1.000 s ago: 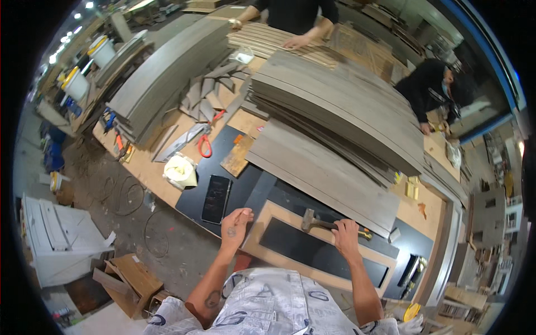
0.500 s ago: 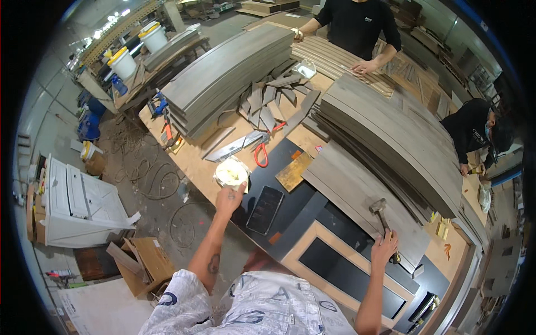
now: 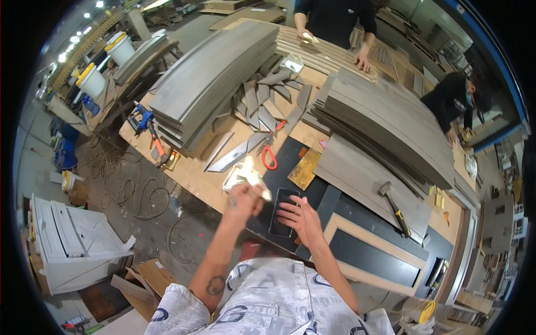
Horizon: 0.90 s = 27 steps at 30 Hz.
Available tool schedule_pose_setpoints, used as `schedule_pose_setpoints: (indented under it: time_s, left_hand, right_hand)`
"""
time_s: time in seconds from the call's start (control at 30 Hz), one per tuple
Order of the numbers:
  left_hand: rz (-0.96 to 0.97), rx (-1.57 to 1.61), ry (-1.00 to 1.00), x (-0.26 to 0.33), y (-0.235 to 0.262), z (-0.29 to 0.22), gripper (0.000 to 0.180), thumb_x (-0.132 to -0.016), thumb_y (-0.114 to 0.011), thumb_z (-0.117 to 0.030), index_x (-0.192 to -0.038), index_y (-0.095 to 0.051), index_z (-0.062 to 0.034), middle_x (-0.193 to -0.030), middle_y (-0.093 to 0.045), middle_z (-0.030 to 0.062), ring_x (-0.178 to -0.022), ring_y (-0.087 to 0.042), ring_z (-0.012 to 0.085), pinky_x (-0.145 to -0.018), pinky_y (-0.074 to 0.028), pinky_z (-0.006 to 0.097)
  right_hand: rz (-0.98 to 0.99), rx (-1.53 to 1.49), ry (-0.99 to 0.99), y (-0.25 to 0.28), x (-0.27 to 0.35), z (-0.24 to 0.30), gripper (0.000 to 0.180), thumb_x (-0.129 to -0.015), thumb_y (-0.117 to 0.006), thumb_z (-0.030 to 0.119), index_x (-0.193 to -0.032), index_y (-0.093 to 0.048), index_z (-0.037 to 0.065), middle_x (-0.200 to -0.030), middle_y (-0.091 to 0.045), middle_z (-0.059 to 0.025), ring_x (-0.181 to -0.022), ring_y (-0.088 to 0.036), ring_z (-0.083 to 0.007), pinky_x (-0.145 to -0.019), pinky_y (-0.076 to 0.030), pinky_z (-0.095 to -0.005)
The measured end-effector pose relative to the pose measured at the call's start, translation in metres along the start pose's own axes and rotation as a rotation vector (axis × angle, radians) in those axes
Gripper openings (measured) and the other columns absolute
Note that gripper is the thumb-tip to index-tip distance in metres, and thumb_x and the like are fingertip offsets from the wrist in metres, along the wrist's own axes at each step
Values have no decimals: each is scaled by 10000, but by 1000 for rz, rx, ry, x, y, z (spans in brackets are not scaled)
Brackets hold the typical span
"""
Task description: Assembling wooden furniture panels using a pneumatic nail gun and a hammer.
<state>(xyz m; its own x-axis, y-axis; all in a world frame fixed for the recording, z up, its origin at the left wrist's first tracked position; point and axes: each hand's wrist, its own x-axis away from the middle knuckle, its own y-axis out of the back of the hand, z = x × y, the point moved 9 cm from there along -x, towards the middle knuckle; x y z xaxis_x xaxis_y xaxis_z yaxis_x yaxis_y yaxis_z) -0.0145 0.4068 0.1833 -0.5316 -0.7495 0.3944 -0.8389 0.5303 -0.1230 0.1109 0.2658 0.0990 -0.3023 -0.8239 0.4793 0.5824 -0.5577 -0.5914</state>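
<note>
My left hand (image 3: 245, 201) is closed at the near left of the worktable, with a small pale piece (image 3: 267, 195) sticking out from its fingers. Just beyond it is a white and yellowish bundle (image 3: 239, 176), too glary to make out. My right hand (image 3: 301, 218) is open over a black phone (image 3: 283, 215), fingers spread and partly covering it; contact cannot be told. A hammer (image 3: 395, 209) with a black and yellow handle lies on a grey-brown board (image 3: 368, 178). Red-handled scissors or snips (image 3: 269, 157) lie beyond my hands beside grey offcuts (image 3: 262, 111).
Stacks of grey-brown boards stand at left (image 3: 206, 84) and right (image 3: 391, 123). A blue nail gun (image 3: 144, 120) rests on the left corner. One co-worker (image 3: 335, 22) stands across the table, another (image 3: 455, 103) at the right. Cables (image 3: 139, 192) litter the floor.
My right hand has let go of the hammer, now lying on the board, and moved left over the phone. My left hand has shifted right, and a pale piece now shows in its fingers.
</note>
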Motion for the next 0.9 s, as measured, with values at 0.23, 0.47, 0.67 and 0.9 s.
schedule_pose_setpoints:
  time_s: [0.23,0.47,0.67,0.9]
  left_hand:
    - [996,-350,-93,125,-126,31,205,-935,-657,-188,-922,-687,15,-722,-652,45,-680,-593,77,-618,-481,256]
    - [-51,-439,-299,9,2,112,272,-1004,-540,-201,-847,-634,0,-645,-564,41,-556,-511,89,-513,-399,273]
    - [-137,-1003,-841,-13,-5,118,142,-904,-588,-63,-1046,-593,-59,-821,-563,142,-774,-545,344,-685,-452,447]
    - [-182,-1029,-727,-19,-3,117,137,-899,-588,-37,-1032,-617,-48,-826,-566,147,-775,-549,347,-704,-458,443]
  right_hand:
    - [288,-724,112,0,83,11,801,-942,-390,677,-1429,-400,41,-1268,-560,-248,-1083,-601,-416,-789,-565,-495]
    - [-252,-337,477,70,192,92,665,-976,-445,574,-1424,-400,84,-1320,-503,-244,-964,-636,-394,-641,-583,-477]
    - [-60,-551,571,47,201,94,816,-902,-517,651,-1534,-171,267,-1359,-404,-348,-958,-623,-444,-448,-577,-481]
    - [-526,-343,371,152,180,2,570,-907,-651,349,-1335,-454,28,-1146,-607,-173,-898,-627,-255,-638,-588,-359]
